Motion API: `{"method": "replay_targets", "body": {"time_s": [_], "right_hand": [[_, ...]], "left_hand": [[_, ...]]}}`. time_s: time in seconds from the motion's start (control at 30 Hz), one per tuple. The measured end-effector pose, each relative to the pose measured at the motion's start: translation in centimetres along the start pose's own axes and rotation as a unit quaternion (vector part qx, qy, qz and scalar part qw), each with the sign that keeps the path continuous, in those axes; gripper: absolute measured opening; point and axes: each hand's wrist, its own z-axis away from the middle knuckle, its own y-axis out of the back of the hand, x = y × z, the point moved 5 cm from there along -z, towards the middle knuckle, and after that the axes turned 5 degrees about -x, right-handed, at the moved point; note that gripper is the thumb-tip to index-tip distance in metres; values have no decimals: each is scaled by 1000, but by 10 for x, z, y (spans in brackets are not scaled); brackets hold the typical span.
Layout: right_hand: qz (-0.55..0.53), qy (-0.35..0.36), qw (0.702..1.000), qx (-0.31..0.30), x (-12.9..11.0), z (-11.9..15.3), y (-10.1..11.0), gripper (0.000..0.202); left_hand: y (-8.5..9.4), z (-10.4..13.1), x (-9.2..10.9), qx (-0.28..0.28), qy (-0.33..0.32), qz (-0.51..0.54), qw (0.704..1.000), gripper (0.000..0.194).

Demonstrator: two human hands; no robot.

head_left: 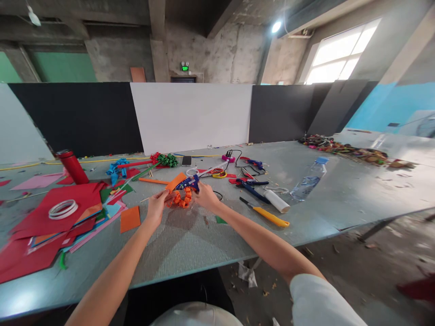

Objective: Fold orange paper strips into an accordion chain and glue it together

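My left hand [158, 204] pinches a piece of orange paper [176, 181], which slants up and to the right from the fingertips. My right hand [206, 197] is wrapped round a blue hot glue gun [190, 182], its front end pointing left at the paper. Below and between the two hands hangs a cluster of orange paper curls [182, 199]; whether it is joined to the orange paper I cannot tell. A flat orange square [130, 219] lies on the table left of my left wrist. Behind my hands lies a rolled orange stick [153, 180].
At left, a white tape roll [63, 209] sits on red paper sheets [37, 226], near a red bottle [73, 167]. Red and green paper flowers [166, 159] lie further back. At right are a yellow utility knife [270, 216], blue pliers [253, 190], a white roll [277, 200] and a water bottle [310, 179].
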Motion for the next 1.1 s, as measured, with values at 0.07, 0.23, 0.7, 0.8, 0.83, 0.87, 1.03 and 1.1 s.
{"method": "replay_targets", "body": {"time_s": [0.07, 0.23, 0.7, 0.8, 0.83, 0.87, 1.03, 1.1], "right_hand": [[9, 0, 1000, 9, 2, -1, 0, 18], [26, 7, 999, 31, 6, -4, -1, 17], [43, -21, 998, 35, 17, -9, 1, 17], [47, -28, 998, 37, 18, -9, 4, 18], [47, -29, 998, 38, 19, -9, 5, 18], [47, -29, 998, 39, 20, -9, 7, 19], [52, -39, 997, 45, 25, -11, 11, 23], [53, -43, 997, 43, 28, -11, 12, 25]], "left_hand": [[1, 0, 0, 0, 0, 0, 1000, 12], [1, -1, -1, -1, -2, 1, 1000, 11], [1, 0, 1, 7, -2, 9, 1000, 10], [2, -1, 1, 9, -4, 11, 1000, 9], [2, -1, 1, 9, -5, 12, 1000, 9], [2, 0, 1, 9, -6, 12, 1000, 9], [1, 0, 2, 7, -7, 7, 1000, 12], [2, 0, 2, 8, -8, 6, 1000, 13]]}}
